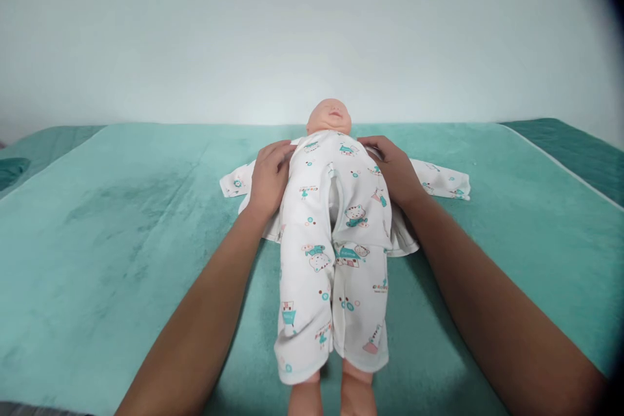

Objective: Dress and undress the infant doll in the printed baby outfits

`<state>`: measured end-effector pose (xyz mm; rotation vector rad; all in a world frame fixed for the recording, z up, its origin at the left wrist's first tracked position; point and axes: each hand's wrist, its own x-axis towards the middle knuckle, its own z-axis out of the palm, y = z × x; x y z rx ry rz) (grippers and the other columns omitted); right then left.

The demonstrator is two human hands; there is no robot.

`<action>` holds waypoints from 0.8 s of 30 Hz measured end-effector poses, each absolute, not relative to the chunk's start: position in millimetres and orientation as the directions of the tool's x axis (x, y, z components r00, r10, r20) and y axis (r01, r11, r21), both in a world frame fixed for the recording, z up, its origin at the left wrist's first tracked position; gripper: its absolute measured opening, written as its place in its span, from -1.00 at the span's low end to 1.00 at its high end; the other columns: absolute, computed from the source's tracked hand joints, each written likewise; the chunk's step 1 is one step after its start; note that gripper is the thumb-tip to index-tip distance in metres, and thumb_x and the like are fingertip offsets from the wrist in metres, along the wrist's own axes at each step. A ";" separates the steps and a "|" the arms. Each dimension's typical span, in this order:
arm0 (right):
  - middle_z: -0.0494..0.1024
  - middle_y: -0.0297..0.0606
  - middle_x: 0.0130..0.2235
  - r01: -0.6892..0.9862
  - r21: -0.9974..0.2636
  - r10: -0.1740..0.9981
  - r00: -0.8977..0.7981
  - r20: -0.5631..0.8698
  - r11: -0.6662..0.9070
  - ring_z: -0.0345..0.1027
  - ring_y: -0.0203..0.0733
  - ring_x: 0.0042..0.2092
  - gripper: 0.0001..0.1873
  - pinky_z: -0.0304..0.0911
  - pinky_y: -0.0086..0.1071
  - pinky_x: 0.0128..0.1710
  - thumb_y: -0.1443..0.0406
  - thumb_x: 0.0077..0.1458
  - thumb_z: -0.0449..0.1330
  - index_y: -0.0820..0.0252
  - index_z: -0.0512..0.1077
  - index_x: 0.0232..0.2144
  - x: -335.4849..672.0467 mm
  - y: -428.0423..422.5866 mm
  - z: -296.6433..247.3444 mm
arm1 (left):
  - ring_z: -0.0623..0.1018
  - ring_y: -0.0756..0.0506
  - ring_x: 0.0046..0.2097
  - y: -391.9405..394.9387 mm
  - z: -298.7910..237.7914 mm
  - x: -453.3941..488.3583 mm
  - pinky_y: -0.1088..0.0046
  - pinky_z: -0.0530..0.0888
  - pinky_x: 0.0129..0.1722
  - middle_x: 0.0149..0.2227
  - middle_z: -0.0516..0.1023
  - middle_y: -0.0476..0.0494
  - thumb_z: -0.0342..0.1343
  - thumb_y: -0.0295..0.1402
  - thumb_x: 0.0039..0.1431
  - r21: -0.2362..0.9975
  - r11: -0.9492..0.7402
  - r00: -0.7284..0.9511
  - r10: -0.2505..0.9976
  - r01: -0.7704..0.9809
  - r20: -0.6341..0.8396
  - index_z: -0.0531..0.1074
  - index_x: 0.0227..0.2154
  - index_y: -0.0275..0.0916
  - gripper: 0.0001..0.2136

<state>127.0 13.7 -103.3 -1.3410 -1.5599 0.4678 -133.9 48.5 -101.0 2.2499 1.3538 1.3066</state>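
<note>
1. We see the doll's (pixel 329 116) feet (pixel 312 396) cut off by the lower edge. Its arms do not show, and we cannot tell whether they lie under the suit (pixel 336 253).
2. The left sleeve (pixel 234 183) and right sleeve (pixel 446 183) lie flat, spread out to either side on the blanket (pixel 121 221). Each is partly covered by a hand.
3. The upper right corner is dark and blurred, and the wall (pixel 292 26) behind is plain.
4. The doll lies on its back in the middle of the blanket, head away from us and legs toward us.
5. The left hand (pixel 270 177) rests palm down on the suit beside the doll's chest. Its arm is stretched forward and its fingers (pixel 283 149) are together, gently curved up to the shoulder.
6. The right hand (pixel 394 170) mirrors it on the other side. Its fingers (pixel 373 143) are bent over the shoulder near the collar.
7. Both hands touch the cloth. Whether the fingertips pinch it or merely press on it we cannot tell, since the tips curl out of sight.
8. The suit is white with teal and pink prints of cats and little houses. Small teal words sit among them, at the hip and chest, too small to read.
</note>
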 end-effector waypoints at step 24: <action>0.12 -0.38 0.38 0.744 -0.590 0.949 -0.267 0.166 0.313 0.03 0.14 0.36 -0.79 0.06 0.06 0.31 0.19 0.06 0.23 -0.01 0.54 -0.21 166.1 7.8 -91.8 | 0.01 -0.35 0.41 39.3 -77.1 -164.6 -0.11 0.11 0.34 0.42 0.04 -0.02 0.12 -0.22 0.09 0.513 -0.506 0.509 0.848 0.693 0.149 0.53 -0.14 -0.10 -0.73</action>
